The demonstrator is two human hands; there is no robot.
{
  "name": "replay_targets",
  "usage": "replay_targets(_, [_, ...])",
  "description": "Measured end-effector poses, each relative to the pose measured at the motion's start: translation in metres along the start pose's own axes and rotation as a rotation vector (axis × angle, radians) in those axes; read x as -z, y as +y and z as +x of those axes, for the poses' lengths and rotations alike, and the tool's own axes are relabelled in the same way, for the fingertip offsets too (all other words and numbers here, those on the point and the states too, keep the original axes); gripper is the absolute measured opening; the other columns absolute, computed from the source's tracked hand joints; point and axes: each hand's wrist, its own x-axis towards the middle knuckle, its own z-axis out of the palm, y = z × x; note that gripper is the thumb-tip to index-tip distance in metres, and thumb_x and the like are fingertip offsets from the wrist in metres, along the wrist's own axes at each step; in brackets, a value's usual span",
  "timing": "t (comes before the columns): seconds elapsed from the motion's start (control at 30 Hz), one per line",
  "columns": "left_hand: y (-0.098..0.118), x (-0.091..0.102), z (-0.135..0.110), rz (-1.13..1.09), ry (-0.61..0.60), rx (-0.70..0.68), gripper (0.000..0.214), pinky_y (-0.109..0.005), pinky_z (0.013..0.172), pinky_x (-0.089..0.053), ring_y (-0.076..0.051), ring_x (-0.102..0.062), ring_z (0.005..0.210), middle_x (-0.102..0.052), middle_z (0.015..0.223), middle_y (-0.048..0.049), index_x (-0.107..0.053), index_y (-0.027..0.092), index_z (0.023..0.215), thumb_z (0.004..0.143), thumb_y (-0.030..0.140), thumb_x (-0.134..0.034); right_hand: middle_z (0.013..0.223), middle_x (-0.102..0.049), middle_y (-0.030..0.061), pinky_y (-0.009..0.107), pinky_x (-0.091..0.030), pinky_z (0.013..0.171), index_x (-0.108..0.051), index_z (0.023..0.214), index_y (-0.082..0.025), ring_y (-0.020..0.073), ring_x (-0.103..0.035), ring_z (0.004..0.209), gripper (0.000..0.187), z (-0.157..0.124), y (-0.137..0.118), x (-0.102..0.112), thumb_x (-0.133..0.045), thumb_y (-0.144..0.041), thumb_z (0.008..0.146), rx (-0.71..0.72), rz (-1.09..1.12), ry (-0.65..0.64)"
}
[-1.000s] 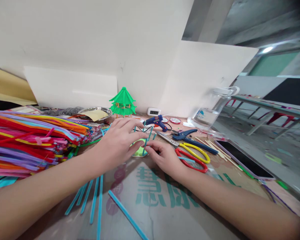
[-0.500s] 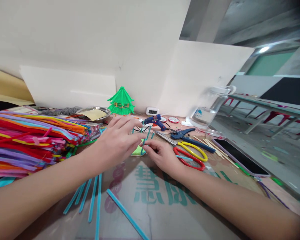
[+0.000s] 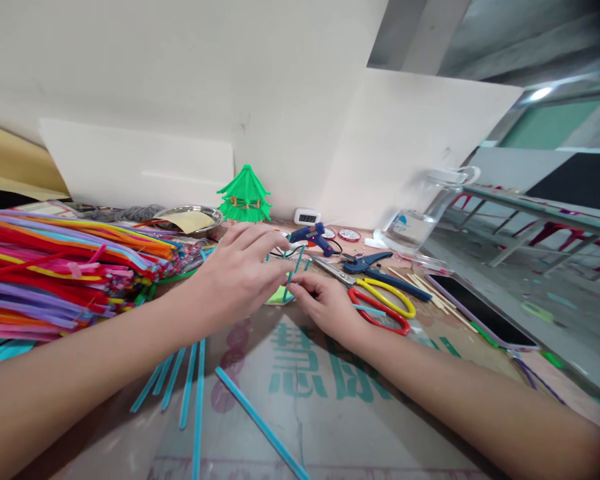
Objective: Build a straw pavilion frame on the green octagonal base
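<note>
A light green base piece (image 3: 279, 295) lies on the table between my hands, with several short blue pipe cleaners (image 3: 299, 256) standing up from it. My left hand (image 3: 250, 270) arches over the base from the left, its thumb and fingers closed at one of these upright pipe cleaners. From the right, my right hand (image 3: 325, 303) pinches the same pipe cleaner lower down, close to the base. Part of the base is hidden behind my left hand. Nearer to me lie loose blue pipe cleaners (image 3: 260, 421), several of them partly beneath my left forearm.
Bundled coloured pipe cleaners (image 3: 55, 273) fill the left side. Behind my hands stand a green pipe-cleaner tree (image 3: 246, 197), a small clock (image 3: 307, 217) and a blue glue gun (image 3: 313, 237). Scissors (image 3: 380, 307), cutters (image 3: 370, 263), a phone (image 3: 480, 310) and a water bottle (image 3: 415, 220) are at right.
The view has shifted slightly. Both hands stay at the upright pipe cleaner, with almost no visible change in their grip.
</note>
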Motion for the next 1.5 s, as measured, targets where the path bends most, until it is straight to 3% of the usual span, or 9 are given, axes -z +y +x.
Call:
replay_targets(0.33, [-0.001,-0.005,-0.003,-0.022,-0.004,0.064,0.022,-0.047,0.100,-0.043,-0.030,-0.057,0.119,-0.066,0.123,-0.0104,-0.067,0.022,0.116,0.097,0.023,-0.057,0.078,-0.066,0.0019,0.026,-0.042,0.065,-0.071,0.094,-0.018,0.0149,-0.054,0.069,0.026,0.000,-0.001,0.000,-0.051,-0.034,0.094,-0.028,-0.014,-0.003])
replay_targets(0.5, [-0.004,-0.004,-0.003,-0.022,-0.006,0.059,0.021,-0.048,0.099,-0.044,-0.030,-0.058,0.118,-0.066,0.123,-0.0096,-0.069,0.023,0.114,0.097,0.024,-0.057,0.061,-0.050,-0.0046,0.025,-0.035,0.056,-0.068,0.102,-0.017,0.0113,-0.043,0.057,0.022,-0.004,-0.002,0.002,-0.054,-0.034,0.095,-0.018,0.000,0.053])
replay_targets(0.6, [-0.005,0.000,-0.001,0.013,-0.008,0.083,0.025,-0.048,0.096,-0.045,-0.031,-0.059,0.115,-0.066,0.125,-0.0107,-0.068,0.021,0.119,0.097,0.026,-0.055,0.057,-0.043,-0.0076,0.024,-0.030,0.051,-0.063,0.101,-0.020,0.0098,-0.038,0.051,0.021,-0.007,-0.015,0.018,-0.055,-0.038,0.096,0.044,0.016,0.184])
replay_targets(0.73, [-0.007,0.003,0.001,0.013,-0.021,0.105,0.025,-0.049,0.098,-0.044,-0.032,-0.059,0.116,-0.066,0.126,-0.0102,-0.069,0.022,0.117,0.098,0.030,-0.055,0.056,-0.043,-0.0065,0.025,-0.029,0.051,-0.059,0.081,-0.021,0.0093,-0.036,0.051,0.023,0.001,-0.037,0.060,-0.058,-0.039,0.095,0.144,-0.057,0.324])
replay_targets(0.9, [-0.009,0.002,0.000,-0.033,-0.049,0.147,0.025,-0.052,0.100,-0.042,-0.033,-0.059,0.117,-0.066,0.126,-0.0096,-0.071,0.023,0.113,0.098,0.032,-0.054,0.064,-0.057,-0.0023,0.026,-0.032,0.052,-0.070,0.092,-0.019,0.0119,-0.046,0.056,0.017,0.023,-0.021,0.103,-0.060,-0.033,0.090,-0.043,-0.247,0.069])
replay_targets(1.1, [-0.013,0.000,-0.001,-0.071,-0.102,0.195,0.027,-0.055,0.102,-0.042,-0.034,-0.059,0.118,-0.066,0.126,-0.0109,-0.073,0.022,0.108,0.098,0.037,-0.052,0.082,-0.071,0.0037,0.027,-0.037,0.060,-0.075,0.102,-0.020,0.0164,-0.059,0.070,0.021,0.029,0.020,0.114,-0.060,-0.029,0.089,-0.173,-0.682,-0.118])
replay_targets(1.23, [-0.015,0.000,-0.001,-0.067,-0.116,0.197,0.030,-0.056,0.102,-0.042,-0.034,-0.059,0.117,-0.066,0.125,-0.0111,-0.073,0.022,0.108,0.099,0.039,-0.050,0.089,-0.075,0.0033,0.027,-0.041,0.064,-0.076,0.102,-0.023,0.0180,-0.064,0.075,0.021,0.030,0.024,0.130,-0.062,-0.030,0.089,-0.237,-0.722,-0.200])
replay_targets(1.33, [-0.015,0.000,-0.001,-0.059,-0.115,0.195,0.031,-0.056,0.101,-0.042,-0.034,-0.059,0.117,-0.066,0.125,-0.0114,-0.072,0.021,0.108,0.099,0.039,-0.049,0.093,-0.077,0.0022,0.027,-0.044,0.068,-0.076,0.101,-0.024,0.0188,-0.066,0.081,0.021,0.029,0.011,0.147,-0.063,-0.033,0.088,-0.251,-0.654,-0.186])
replay_targets(1.5, [-0.014,0.002,-0.001,-0.035,-0.118,0.181,0.030,-0.055,0.100,-0.043,-0.034,-0.059,0.115,-0.066,0.124,-0.0115,-0.072,0.021,0.108,0.100,0.039,-0.049,0.085,-0.075,0.0055,0.029,-0.045,0.066,-0.075,0.100,-0.019,0.0185,-0.065,0.073,0.022,0.019,-0.020,0.174,-0.061,-0.031,0.088,-0.231,-0.691,-0.044])
